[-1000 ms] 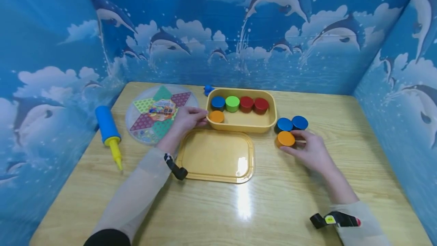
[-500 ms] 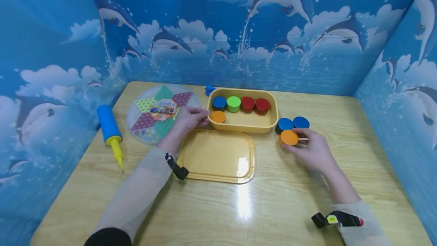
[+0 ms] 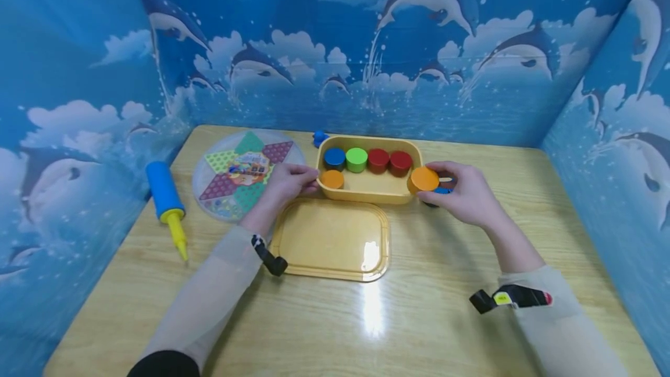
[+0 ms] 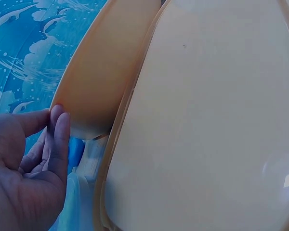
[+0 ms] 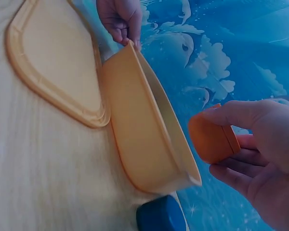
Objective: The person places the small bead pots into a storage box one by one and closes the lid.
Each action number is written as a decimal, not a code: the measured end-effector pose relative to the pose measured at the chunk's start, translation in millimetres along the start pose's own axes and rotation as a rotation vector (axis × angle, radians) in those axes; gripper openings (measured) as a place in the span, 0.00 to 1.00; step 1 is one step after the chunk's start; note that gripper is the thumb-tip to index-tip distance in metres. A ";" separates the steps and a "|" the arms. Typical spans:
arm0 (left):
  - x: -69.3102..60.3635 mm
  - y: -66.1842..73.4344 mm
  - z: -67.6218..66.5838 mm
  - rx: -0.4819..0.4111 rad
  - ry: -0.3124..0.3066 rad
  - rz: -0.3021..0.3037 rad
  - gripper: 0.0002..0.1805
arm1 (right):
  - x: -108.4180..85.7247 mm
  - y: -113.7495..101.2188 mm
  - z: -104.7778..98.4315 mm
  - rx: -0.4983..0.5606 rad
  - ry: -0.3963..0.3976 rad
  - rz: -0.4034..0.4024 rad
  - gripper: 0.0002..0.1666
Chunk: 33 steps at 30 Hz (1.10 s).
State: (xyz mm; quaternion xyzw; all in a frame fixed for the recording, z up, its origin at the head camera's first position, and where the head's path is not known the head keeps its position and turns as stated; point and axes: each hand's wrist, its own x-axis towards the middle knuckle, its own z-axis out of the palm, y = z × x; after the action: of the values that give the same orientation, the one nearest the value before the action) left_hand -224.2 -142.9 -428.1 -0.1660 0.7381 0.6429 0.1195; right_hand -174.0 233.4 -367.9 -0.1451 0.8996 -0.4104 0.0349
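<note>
Head: one box (image 3: 366, 196) near back edge of counter (image 3: 434, 330), five tubs (image 3: 356, 159) inside; left hand (image 3: 285, 184) pinches left rim, right hand (image 3: 466, 194) holds one orange tub (image 3: 424, 179) at right rim. Left wrist: one lid (image 4: 192, 120) beside box. Right wrist: one blue tub (image 5: 161, 215) by box.

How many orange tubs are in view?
2: one orange tub in the near left corner of the box, another orange tub held in the right hand. Any behind that hand would be hidden.
</note>
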 end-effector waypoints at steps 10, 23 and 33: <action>-0.2 -1.2 -1.0 -0.013 -0.014 0.009 0.14 | 52.2 -17.9 18.2 0.022 -0.159 -0.052 0.38; 0.1 -1.0 -1.0 -0.022 -0.015 0.001 0.14 | 92.6 -20.0 52.7 0.019 -0.306 -0.077 0.37; -1.1 0.7 -1.0 -0.032 -0.022 0.013 0.13 | 104.2 -21.5 72.4 -0.022 -0.354 -0.093 0.33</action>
State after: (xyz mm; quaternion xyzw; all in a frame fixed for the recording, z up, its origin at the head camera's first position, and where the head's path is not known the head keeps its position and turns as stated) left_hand -223.4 -143.8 -427.0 -0.1560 0.7273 0.6573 0.1209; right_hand -255.5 137.1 -393.8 -0.2567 0.8763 -0.3696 0.1721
